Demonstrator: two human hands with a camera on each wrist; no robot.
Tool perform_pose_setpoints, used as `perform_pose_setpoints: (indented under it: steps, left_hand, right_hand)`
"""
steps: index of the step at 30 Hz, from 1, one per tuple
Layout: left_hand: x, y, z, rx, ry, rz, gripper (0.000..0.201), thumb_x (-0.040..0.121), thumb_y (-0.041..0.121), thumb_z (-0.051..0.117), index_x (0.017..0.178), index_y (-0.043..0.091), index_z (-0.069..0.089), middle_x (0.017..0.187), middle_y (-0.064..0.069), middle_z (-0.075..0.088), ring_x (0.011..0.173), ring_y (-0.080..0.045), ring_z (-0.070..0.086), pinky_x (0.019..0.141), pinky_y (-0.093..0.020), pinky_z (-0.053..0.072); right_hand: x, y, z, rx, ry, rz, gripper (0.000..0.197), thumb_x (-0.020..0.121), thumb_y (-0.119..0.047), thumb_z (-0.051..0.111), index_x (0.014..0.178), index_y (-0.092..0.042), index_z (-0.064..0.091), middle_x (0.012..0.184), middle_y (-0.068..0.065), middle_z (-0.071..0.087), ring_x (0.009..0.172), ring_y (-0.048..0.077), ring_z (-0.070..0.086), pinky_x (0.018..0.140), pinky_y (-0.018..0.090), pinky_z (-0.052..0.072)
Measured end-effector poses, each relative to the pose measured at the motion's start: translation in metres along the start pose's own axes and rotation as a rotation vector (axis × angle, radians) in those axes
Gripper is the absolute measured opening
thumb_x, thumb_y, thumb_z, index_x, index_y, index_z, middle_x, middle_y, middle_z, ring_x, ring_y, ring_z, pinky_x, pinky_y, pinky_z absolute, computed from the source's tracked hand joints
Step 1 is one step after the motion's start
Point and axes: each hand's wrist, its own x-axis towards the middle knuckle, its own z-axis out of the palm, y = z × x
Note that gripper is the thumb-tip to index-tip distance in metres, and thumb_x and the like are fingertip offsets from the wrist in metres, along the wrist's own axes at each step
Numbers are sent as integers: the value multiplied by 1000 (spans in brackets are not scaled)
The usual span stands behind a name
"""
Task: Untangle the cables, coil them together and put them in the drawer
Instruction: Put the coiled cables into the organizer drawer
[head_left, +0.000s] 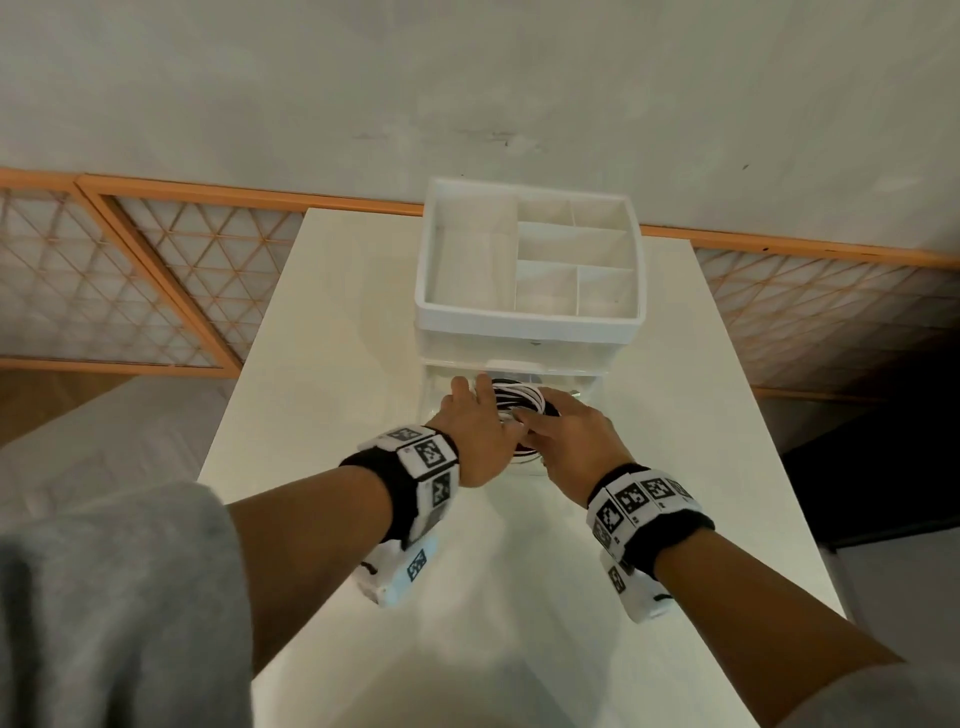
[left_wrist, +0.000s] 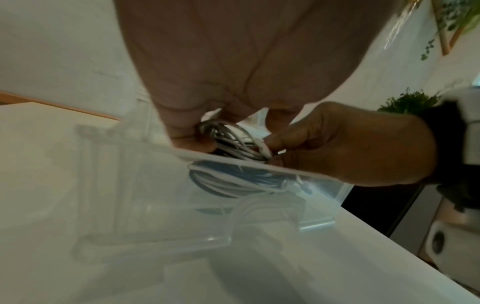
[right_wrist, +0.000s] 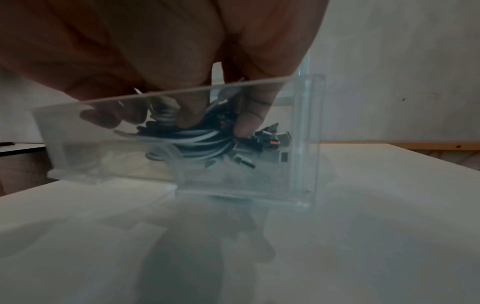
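Observation:
A coil of black and white cables (head_left: 518, 397) sits low inside the clear pulled-out drawer (head_left: 429, 387) at the foot of the white organizer (head_left: 530, 322). My left hand (head_left: 474, 411) lies over the coil's left side, its fingers bent down round the loops (left_wrist: 233, 142). From the right, my right hand (head_left: 548, 425) grips the same coil. Through the clear drawer wall (right_wrist: 306, 144) the right fingers (right_wrist: 246, 123) curl over the cables (right_wrist: 202, 142), with dark plugs (right_wrist: 270, 137) beside them. The hands hide the near part of the coil.
The organizer's top tray (head_left: 527, 205) has several open compartments with nothing in them. It stands at the far end of a white table (head_left: 322, 364). Orange-framed lattice panels (head_left: 156, 270) run behind and left. The table edge drops off close on the right (head_left: 779, 467).

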Motion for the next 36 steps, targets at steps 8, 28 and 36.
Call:
perform_pose_setpoints:
  steps: [8, 28, 36]
  left_hand:
    - [13, -21, 16, -296, 400, 106, 22, 95, 18, 60, 100, -1, 69, 98, 0, 46, 77, -12, 50, 68, -11, 40]
    - [25, 0, 13, -257, 460, -110, 23, 93, 32, 63, 100, 13, 74, 114, -2, 45, 88, -23, 58, 78, -32, 49]
    - [6, 3, -6, 37, 297, 25, 45, 100, 46, 40, 126, 16, 62, 136, -6, 54, 127, -28, 44, 103, -42, 36]
  right_hand:
    - [9, -5, -6, -97, -22, 76, 26, 98, -35, 56, 120, -34, 69, 136, -2, 56, 117, 29, 51, 85, 40, 52]
    - [-22, -19, 26, -254, 104, -60, 72, 89, -59, 48, 132, -3, 53, 125, 11, 52, 106, 26, 58, 90, 36, 54]
    - [17, -19, 12, -186, 78, -8, 46, 90, -30, 44, 127, -5, 56, 122, 9, 50, 108, 29, 52, 90, 40, 52]
